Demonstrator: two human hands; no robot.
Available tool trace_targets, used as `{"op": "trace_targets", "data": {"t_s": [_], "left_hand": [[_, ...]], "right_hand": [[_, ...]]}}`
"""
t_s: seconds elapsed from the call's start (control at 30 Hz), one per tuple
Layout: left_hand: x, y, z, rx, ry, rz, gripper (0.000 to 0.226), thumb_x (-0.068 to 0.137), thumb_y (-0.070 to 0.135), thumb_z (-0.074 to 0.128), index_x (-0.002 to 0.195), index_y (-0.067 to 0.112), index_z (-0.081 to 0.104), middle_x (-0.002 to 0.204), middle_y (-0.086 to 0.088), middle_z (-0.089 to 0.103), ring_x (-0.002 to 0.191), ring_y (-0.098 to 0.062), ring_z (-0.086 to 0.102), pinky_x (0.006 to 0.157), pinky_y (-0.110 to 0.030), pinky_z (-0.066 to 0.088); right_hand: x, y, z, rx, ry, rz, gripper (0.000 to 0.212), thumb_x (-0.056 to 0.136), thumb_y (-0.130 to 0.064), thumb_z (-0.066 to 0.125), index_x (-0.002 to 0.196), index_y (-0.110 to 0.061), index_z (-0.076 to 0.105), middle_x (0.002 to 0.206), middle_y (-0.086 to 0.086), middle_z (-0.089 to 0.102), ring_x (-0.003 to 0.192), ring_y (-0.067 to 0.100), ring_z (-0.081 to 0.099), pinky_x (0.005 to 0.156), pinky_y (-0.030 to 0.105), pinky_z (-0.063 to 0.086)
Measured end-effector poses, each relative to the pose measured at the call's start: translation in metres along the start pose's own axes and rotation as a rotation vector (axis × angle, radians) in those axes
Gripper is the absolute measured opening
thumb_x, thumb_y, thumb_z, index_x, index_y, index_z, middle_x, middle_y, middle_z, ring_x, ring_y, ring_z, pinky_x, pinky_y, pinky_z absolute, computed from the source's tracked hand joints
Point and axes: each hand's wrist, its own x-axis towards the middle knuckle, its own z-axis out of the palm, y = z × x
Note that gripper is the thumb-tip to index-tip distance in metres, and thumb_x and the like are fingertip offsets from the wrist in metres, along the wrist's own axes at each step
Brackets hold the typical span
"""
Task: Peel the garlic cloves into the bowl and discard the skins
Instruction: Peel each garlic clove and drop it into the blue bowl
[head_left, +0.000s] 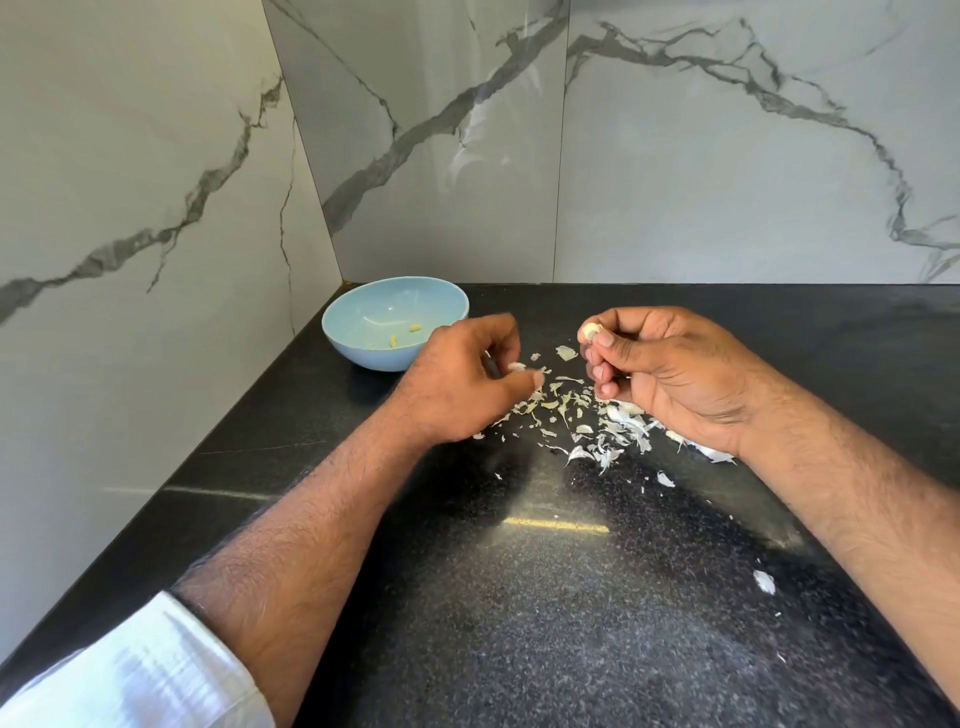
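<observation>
Nearest us lies the speckled black stone counter (519, 597); far left on it sits the pale blue ceramic bowl (387, 325), a few peeled bits inside. Our right hand (670, 371) pinches a part-skinned white garlic clove (590, 331) at its fingertips; our left hand (467, 384), fingers curled, seems to hold a papery skin flake (517, 367) above the scattered white skins (597, 421) — we judge peeling is mid-clove, next strip the rest

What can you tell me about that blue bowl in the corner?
The bowl is pale blue, round and smooth, probably glazed ceramic. It stands upright on the black counter, back near the corner where the marble-look walls meet. Inside lie only a few small yellowish garlic pieces on its floor; most of it is bare. The left hand hovers in front of its right edge, hiding part of the rim; whether they touch is unclear.
</observation>
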Motion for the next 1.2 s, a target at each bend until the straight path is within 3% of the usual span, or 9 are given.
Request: {"op": "trace_targets", "data": {"t_s": [0.07, 0.13, 0.23, 0.37, 0.5, 0.6, 0.97, 1.1, 1.2], "left_hand": [[0.000, 0.000, 0.000, -0.054, 0.033, 0.018, 0.047, 0.095, 0.035, 0.081, 0.069, 0.012, 0.049, 0.056, 0.010, 0.045, 0.053, -0.011, 0.040, 0.054, -0.028, 0.039], [0.001, -0.002, -0.001, -0.053, 0.028, 0.028, 0.035, 0.094, 0.025, 0.082, 0.079, 0.016, 0.051, 0.066, 0.009, 0.055, 0.059, -0.017, 0.049, 0.057, -0.031, 0.045], [0.001, -0.003, 0.000, 0.044, -0.045, 0.018, 0.025, 0.090, 0.008, 0.080, 0.091, 0.023, 0.061, 0.090, 0.006, 0.069, 0.081, -0.022, 0.067, 0.073, -0.039, 0.059], [0.001, -0.004, 0.004, -0.059, -0.070, -0.006, 0.014, 0.100, 0.026, 0.074, 0.114, 0.028, 0.075, 0.105, 0.015, 0.074, 0.091, -0.011, 0.071, 0.084, -0.030, 0.059], [0.001, 0.005, 0.010, -0.448, 0.030, -0.007, 0.016, 0.099, 0.020, 0.077, 0.115, 0.020, 0.079, 0.097, 0.006, 0.077, 0.085, -0.014, 0.066, 0.077, -0.026, 0.055], [0.000, 0.009, 0.015, -0.604, 0.034, -0.014, 0.023, 0.093, 0.011, 0.081, 0.115, 0.016, 0.081, 0.094, 0.002, 0.077, 0.085, -0.013, 0.063, 0.073, -0.024, 0.053], [-0.002, 0.014, 0.019, -0.592, 0.016, 0.009, 0.011, 0.092, 0.009, 0.082, 0.101, 0.005, 0.078, 0.085, 0.003, 0.075, 0.077, -0.006, 0.066, 0.070, -0.022, 0.054], [-0.001, 0.013, 0.021, -0.520, 0.066, 0.033, 0.007, 0.094, 0.014, 0.082, 0.096, 0.010, 0.076, 0.079, 0.006, 0.073, 0.070, -0.005, 0.062, 0.068, -0.024, 0.051], [-0.001, 0.012, 0.024, -0.418, 0.119, 0.062, 0.008, 0.095, 0.017, 0.082, 0.094, 0.013, 0.076, 0.080, 0.006, 0.072, 0.070, -0.006, 0.060, 0.067, -0.024, 0.050]], "right_hand": [[0.000, 0.000, -0.002, -0.009, 0.020, 0.009, 0.010, 0.091, -0.012, 0.067, 0.098, -0.005, 0.073, 0.084, 0.009, 0.059, 0.072, 0.015, 0.054, 0.066, 0.028, 0.047], [0.000, 0.001, -0.002, -0.020, 0.045, 0.029, 0.016, 0.092, -0.016, 0.068, 0.100, -0.002, 0.071, 0.082, 0.009, 0.059, 0.071, 0.015, 0.053, 0.063, 0.027, 0.048], [0.000, 0.001, -0.001, -0.018, 0.059, 0.076, 0.022, 0.091, -0.020, 0.071, 0.101, -0.001, 0.069, 0.080, 0.008, 0.059, 0.069, 0.015, 0.052, 0.061, 0.026, 0.048], [0.000, 0.000, 0.001, -0.007, 0.070, 0.113, 0.016, 0.094, -0.020, 0.071, 0.095, -0.003, 0.070, 0.079, 0.009, 0.058, 0.066, 0.015, 0.051, 0.060, 0.027, 0.045], [-0.001, -0.003, 0.001, 0.020, 0.042, 0.153, 0.016, 0.093, -0.020, 0.071, 0.091, -0.005, 0.069, 0.077, 0.009, 0.055, 0.064, 0.016, 0.049, 0.058, 0.027, 0.044], [-0.003, -0.004, 0.001, 0.046, -0.029, 0.211, 0.015, 0.091, -0.021, 0.070, 0.085, -0.008, 0.066, 0.075, 0.008, 0.054, 0.063, 0.016, 0.046, 0.058, 0.027, 0.041], [-0.004, -0.004, 0.005, 0.023, -0.036, 0.279, 0.017, 0.089, -0.021, 0.068, 0.085, -0.005, 0.063, 0.070, 0.005, 0.052, 0.061, 0.014, 0.044, 0.056, 0.026, 0.037], [-0.002, 0.001, 0.004, -0.092, 0.136, 0.186, 0.029, 0.081, -0.025, 0.080, 0.101, -0.004, 0.074, 0.074, 0.006, 0.058, 0.063, 0.014, 0.051, 0.055, 0.028, 0.041], [-0.002, -0.004, 0.004, -0.165, 0.237, 0.043, 0.021, 0.088, -0.019, 0.078, 0.100, -0.003, 0.077, 0.075, 0.007, 0.063, 0.065, 0.017, 0.056, 0.056, 0.029, 0.043]]}}
